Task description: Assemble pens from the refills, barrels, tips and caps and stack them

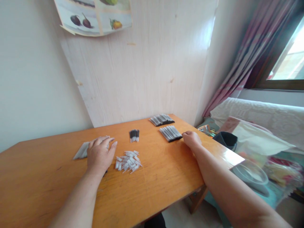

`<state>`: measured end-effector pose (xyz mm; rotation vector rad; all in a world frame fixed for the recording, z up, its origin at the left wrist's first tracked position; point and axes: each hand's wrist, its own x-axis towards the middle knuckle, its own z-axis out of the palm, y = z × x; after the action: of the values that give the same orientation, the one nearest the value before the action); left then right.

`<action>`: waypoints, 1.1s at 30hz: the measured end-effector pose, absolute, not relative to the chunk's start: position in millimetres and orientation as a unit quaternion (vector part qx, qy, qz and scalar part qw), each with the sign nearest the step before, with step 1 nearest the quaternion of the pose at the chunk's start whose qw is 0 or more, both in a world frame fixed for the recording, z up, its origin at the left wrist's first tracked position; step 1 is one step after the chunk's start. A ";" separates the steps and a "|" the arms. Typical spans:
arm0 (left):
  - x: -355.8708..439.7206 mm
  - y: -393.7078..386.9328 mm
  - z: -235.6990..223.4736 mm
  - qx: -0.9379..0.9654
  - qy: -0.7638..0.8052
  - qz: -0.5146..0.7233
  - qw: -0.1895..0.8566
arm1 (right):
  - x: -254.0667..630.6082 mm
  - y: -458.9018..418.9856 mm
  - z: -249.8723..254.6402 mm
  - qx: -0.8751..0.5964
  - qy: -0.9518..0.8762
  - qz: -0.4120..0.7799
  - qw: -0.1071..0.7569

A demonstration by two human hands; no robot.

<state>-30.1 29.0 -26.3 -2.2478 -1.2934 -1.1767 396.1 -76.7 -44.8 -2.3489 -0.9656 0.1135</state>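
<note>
My left hand rests at the left of the table with its fingers stretched out, partly over a row of pale clear tubes. My right hand is closed at the near right end of a row of clear pens with black ends. What its fingers pinch, if anything, is hidden. Behind that row lies another batch of similar pens. Between my hands are a small row of short dark sticks with pale tips and a loose pile of small whitish plastic pieces.
The orange-brown wooden table meets a pale panel at the back. Past its right edge are a dark open container, a clear plastic tub and bagged items. A pink curtain hangs by the window.
</note>
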 end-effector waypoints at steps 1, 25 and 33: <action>-30.5 29.1 -25.9 -0.779 -0.452 -0.410 0.145 | 395.6 -77.2 -44.3 -0.883 -0.362 0.036 0.295; -64.5 44.3 -10.8 -0.417 -0.491 -0.736 -0.208 | 322.0 -79.9 -21.6 -0.814 -0.502 -0.070 0.283; -81.2 50.7 7.6 -0.334 -0.497 -0.766 -0.234 | 286.7 -64.4 -14.3 -0.770 -0.563 -0.040 0.296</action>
<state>-81.2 50.7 7.6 -1.2415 -1.8466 -2.8488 286.7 -64.4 -14.3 -2.0490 -1.4972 -0.1065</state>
